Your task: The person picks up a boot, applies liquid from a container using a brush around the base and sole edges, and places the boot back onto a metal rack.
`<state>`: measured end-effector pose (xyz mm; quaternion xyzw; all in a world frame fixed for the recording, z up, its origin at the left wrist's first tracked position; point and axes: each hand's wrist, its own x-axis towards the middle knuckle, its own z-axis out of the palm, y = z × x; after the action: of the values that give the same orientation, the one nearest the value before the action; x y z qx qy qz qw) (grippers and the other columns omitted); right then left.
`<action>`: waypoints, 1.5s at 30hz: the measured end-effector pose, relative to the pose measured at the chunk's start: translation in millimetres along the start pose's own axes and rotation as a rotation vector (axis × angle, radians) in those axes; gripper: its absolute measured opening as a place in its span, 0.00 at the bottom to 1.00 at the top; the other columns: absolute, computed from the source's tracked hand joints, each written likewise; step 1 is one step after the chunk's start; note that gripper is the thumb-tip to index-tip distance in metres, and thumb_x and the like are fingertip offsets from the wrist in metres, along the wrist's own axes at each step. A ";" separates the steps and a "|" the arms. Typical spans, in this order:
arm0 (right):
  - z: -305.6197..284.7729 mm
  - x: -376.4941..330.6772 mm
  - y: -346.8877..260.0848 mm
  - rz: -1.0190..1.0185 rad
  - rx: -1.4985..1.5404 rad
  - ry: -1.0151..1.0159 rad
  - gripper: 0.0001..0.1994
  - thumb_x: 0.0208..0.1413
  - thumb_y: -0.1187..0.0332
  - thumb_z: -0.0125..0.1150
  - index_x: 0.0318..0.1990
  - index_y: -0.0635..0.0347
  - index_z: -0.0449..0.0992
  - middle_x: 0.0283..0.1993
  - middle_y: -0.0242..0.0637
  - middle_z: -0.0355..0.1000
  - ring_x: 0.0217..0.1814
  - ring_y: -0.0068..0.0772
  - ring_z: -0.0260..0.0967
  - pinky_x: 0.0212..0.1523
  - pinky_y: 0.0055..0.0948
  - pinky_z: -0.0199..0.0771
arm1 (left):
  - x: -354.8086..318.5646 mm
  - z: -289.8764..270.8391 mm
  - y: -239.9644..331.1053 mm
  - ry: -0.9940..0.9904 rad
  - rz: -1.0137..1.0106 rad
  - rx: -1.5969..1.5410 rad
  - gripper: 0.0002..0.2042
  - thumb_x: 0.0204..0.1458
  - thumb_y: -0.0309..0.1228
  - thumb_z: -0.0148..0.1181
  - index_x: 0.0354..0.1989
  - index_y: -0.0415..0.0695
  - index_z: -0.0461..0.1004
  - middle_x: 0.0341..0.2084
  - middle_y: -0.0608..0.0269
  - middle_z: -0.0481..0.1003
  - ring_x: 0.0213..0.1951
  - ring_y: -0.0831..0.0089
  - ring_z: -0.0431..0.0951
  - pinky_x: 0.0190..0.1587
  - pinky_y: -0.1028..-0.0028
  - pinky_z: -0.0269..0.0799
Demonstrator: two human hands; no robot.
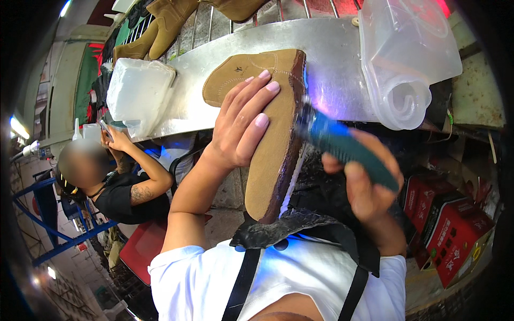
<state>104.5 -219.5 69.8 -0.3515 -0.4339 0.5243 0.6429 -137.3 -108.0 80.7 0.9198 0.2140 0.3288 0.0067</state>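
Observation:
A tan suede-like boot lies on its side, its shaft over the metal table and its toe toward me. My left hand holds the boot from the left, fingers spread across its upper. Along the boot's right side, the dark brown sole edge looks wet and shiny, with a whitish strip by the toe. My right hand is wrapped round the dark green handle of a brush. Motion blurs the brush's head, which is at the sole edge near the middle of the boot. Bluish-violet light falls on the edge and the brush.
The curved metal table carries a cloudy plastic container at left and a larger clear one at right. More tan boots rest on a rack behind. A seated person holds a phone at left. Red boxes stand at lower right.

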 end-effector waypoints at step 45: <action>-16.1 -1.1 -76.2 -0.541 -0.560 -0.290 0.08 0.54 0.70 0.70 0.39 0.61 0.80 0.36 0.45 0.83 0.29 0.33 0.81 0.27 0.24 0.74 | 38.0 -0.5 -1.1 -0.011 0.079 0.052 0.30 0.45 0.32 0.67 0.57 0.33 0.67 0.56 0.39 0.75 0.52 0.42 0.79 0.55 0.50 0.75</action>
<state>147.5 -236.0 132.7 -0.3086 -0.7225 0.2422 0.5692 -111.7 -91.9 103.8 0.9292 0.1860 0.3181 -0.0293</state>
